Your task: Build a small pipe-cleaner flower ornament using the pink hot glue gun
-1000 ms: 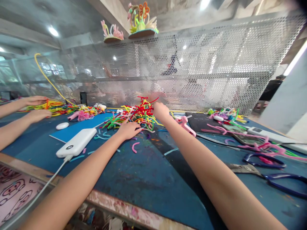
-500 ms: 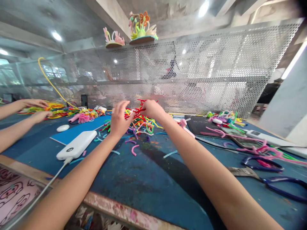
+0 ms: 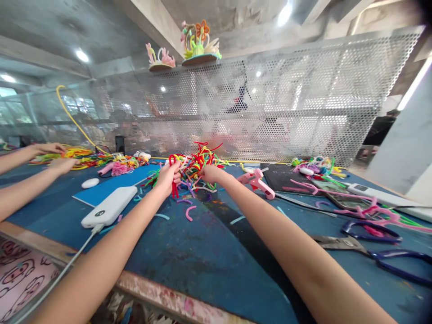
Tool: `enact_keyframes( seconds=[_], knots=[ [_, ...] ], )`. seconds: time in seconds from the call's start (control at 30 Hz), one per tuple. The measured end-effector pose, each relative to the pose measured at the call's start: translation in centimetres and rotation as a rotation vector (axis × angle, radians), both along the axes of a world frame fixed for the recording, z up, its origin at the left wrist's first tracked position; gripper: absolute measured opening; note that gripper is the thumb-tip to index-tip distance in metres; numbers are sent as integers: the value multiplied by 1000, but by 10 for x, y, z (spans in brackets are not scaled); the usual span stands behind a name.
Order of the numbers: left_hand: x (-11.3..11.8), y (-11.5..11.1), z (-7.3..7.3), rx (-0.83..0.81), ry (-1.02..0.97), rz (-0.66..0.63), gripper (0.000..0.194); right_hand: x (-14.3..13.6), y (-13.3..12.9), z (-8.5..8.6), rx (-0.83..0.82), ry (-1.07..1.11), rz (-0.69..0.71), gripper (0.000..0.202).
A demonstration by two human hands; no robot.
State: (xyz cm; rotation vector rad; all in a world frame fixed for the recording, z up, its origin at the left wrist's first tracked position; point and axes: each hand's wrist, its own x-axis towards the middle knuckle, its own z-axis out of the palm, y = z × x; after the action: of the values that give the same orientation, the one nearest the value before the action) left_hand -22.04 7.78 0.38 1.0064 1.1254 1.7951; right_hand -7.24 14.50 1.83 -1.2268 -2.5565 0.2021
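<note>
A heap of pipe cleaners [image 3: 202,157] in red, green, yellow and other colours lies near the back of the blue table. My left hand [image 3: 168,177] is closed on a bent red pipe cleaner [image 3: 174,186] at the heap's left side. At the front right of the heap is my right hand [image 3: 211,174], its fingers pointing down into the strands. The fingertips are hidden, so whatever they grip cannot be made out. Short cut pieces, one of them pink [image 3: 189,213], are scattered in front of the heap.
A pink glue gun [image 3: 258,182] lies right of the heap, dark-blue-handled scissors [image 3: 371,247] nearer on the right. A white power bank [image 3: 110,207] with a cable is at left, beside a blue sheet [image 3: 97,191]. Another person's hands [image 3: 62,165] touch yellow strands at far left.
My left hand has gone from fingers spread to closed around the red pipe cleaner, moving slightly lower. My right hand has moved down from the red strands at the heap's top. The glue gun shows more.
</note>
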Motion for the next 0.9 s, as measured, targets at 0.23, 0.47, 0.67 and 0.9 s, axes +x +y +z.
enact_keyframes(
  seconds=[0.23, 0.47, 0.67, 0.9],
  knots=[
    [-1, 0, 1, -10, -95, -15, 17, 10, 10, 10, 80, 63, 56, 25],
    [-2, 1, 3, 24, -167, -8, 23, 26, 14, 39, 230, 654, 14, 34],
    [-6, -3, 7, -45, -210, -155, 22, 25, -4, 58, -303, 1069, 369, 19],
    [5, -12, 4, -368, -63, -564, 31, 17, -17, 44, -371, 289, 616, 11]
  ],
)
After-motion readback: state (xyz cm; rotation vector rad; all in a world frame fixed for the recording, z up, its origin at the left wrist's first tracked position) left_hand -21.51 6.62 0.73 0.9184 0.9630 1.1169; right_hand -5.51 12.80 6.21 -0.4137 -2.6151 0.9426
